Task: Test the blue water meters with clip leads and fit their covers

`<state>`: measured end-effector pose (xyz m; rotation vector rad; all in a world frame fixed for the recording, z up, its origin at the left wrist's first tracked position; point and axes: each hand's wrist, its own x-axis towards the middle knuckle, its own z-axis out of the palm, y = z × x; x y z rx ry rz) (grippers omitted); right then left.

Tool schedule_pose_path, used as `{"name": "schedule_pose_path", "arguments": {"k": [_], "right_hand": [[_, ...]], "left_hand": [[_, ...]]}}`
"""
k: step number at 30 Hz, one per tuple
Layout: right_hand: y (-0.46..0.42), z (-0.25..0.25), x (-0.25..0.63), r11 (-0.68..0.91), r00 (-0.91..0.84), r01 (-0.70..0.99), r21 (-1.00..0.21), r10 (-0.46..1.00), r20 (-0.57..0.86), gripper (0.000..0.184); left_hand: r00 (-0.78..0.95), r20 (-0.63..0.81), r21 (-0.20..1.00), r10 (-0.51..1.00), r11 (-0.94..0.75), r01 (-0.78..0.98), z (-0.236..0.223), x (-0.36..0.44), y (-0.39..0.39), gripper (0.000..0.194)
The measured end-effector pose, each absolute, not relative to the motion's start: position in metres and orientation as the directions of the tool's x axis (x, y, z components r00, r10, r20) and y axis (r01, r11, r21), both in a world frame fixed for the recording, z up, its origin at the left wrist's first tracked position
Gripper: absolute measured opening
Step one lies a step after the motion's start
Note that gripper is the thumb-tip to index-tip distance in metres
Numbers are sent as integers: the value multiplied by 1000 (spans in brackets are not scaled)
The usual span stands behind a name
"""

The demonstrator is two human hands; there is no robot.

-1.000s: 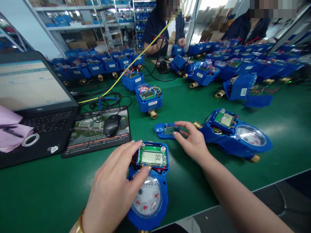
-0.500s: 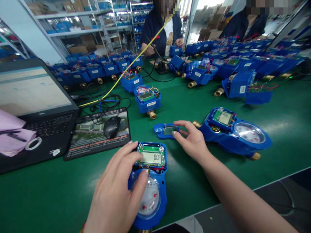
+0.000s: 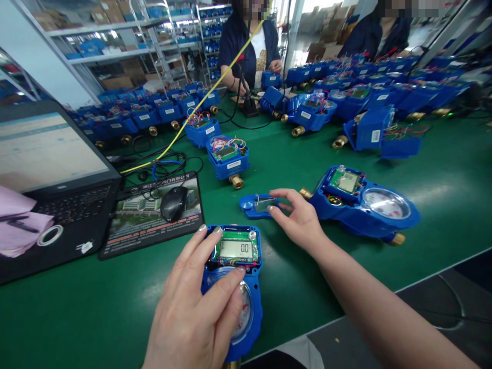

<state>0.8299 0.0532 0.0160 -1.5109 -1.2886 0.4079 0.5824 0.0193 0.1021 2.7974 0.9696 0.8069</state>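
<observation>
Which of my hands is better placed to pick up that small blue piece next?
Probably your right hand: its thumb and fingertips are at the small blue piece, while your left hand lies over the nearest meter.

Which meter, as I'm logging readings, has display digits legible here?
The nearest meter, under the left hand: its display reads 0.0. No digits can be made out on the meter beside the right hand, nor on those farther back.

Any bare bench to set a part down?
Bare: table in front of laptop and mouse pad, left of left hand; also right of the meter beside the right hand. Crowded: far side, rows of blue meters.
</observation>
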Motion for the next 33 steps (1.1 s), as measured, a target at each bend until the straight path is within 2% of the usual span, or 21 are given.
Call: {"name": "schedule_pose_path", "arguments": {"k": [13, 26, 33], "right_hand": [[52, 17, 830, 147, 357, 499, -854, 863, 357, 26], [53, 17, 831, 168, 363, 496, -852, 851, 379, 24], [53, 18, 830, 171, 365, 493, -853, 850, 381, 24]], "left_hand": [[668, 462, 260, 584, -809, 527, 103, 584, 17, 24], [763, 469, 32, 445, -872, 489, 105, 582, 17, 24], [690, 538, 90, 485, -847, 525, 104, 587, 14, 15]]}}
